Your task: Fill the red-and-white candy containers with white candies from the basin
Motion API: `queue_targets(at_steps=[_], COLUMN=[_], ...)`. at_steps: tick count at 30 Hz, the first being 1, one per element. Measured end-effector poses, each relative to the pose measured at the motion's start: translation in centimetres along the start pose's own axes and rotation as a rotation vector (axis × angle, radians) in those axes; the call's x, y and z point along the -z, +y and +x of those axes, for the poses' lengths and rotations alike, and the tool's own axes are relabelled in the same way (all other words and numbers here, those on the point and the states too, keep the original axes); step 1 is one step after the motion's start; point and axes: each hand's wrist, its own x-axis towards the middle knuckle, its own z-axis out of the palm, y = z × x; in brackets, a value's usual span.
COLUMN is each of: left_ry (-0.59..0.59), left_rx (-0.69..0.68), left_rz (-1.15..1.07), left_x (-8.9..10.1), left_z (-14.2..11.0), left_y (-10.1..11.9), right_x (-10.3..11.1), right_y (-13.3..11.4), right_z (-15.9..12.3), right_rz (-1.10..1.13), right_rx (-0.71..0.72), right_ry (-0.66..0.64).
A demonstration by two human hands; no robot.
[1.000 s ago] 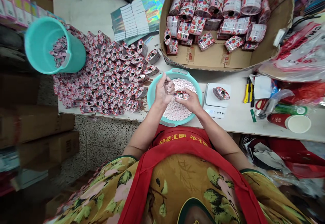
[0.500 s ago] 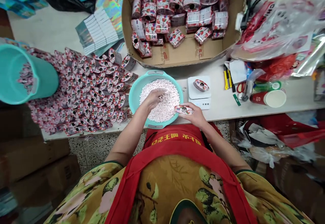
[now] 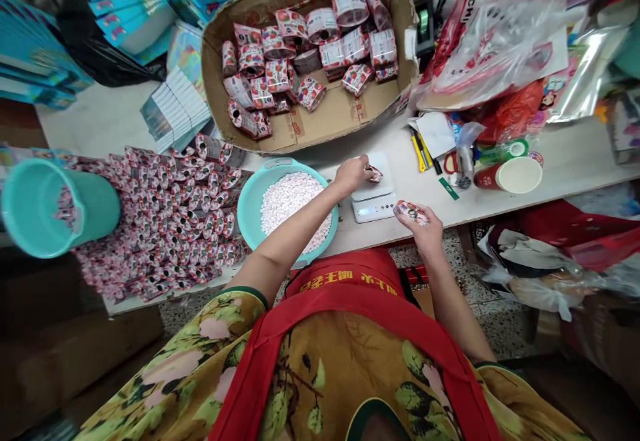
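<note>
My left hand (image 3: 352, 176) reaches over to the small white scale (image 3: 375, 209), its fingers closed at the left end of a red-and-white strawberry-print packet (image 3: 375, 174) lying on the weighing plate. The fingers cover part of that packet, and whether any sweets are in them is hidden. Just right of the scale, at the table's front edge, my right hand (image 3: 425, 226) grips a second strawberry-print packet (image 3: 412, 212) with its round hole facing up. Left of the scale, a turquoise basin (image 3: 249, 204) holds many small white pellet-like sweets (image 3: 286, 202); my left forearm crosses above it.
Behind the basin stands a cardboard box (image 3: 325, 128) with several printed packets. Many upright packets (image 3: 175, 221) crowd the table's left, beside a tipped turquoise bucket (image 3: 95, 208). To the right lie a yellow cutter (image 3: 421, 150), a red paper cup (image 3: 487, 178) and plastic bags (image 3: 500, 54).
My left hand has left the sweets in the basin and moved right to the packet on the scale. My right hand has carried its packet from the basin's rim to the scale's right.
</note>
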Motion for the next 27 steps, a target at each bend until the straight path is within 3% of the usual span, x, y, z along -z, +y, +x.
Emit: queue_targets(at_steps=[4,8,12,14,16,19,22,27], left_ry=[0.034,0.064,0.142,0.170,0.201,0.218,0.235,0.200], left_rx=[-0.007,-0.045,0.129,0.259,0.332,0.378,0.419,0.329], left_rz=[0.023,-0.211,-0.959,-1.369,-1.608,-1.647,-1.559,-1.325], left_x=[-0.6,-1.0,0.2,1.5,2.6,3.2,2.5,1.0], left_z=[0.4,0.8,-0.3,-1.9,-4.1,-7.3,-9.3,-9.4], left_y=[0.1,-0.5,-2.1,-3.3,-4.6,-6.2,-7.1,-6.5], right_x=[0.9,1.3,1.3,1.4,1.4,1.6,1.8,1.8], right_y=[0.9,0.8,0.0,-0.2,-0.1,-0.1,-0.1,0.0], right_z=[0.7,1.5,2.4,2.8,3.2,3.8,4.4,4.6], right_rz=[0.031,0.044,0.028,0.019,0.025,0.033,0.019,0.013], right_rx=[-0.018,-0.038,-0.019,-0.007,-0.011,-0.014,0.004,0.017], right_ry=[-0.011,-0.015,0.003,-0.002,-0.016,-0.042,-0.064,-0.078])
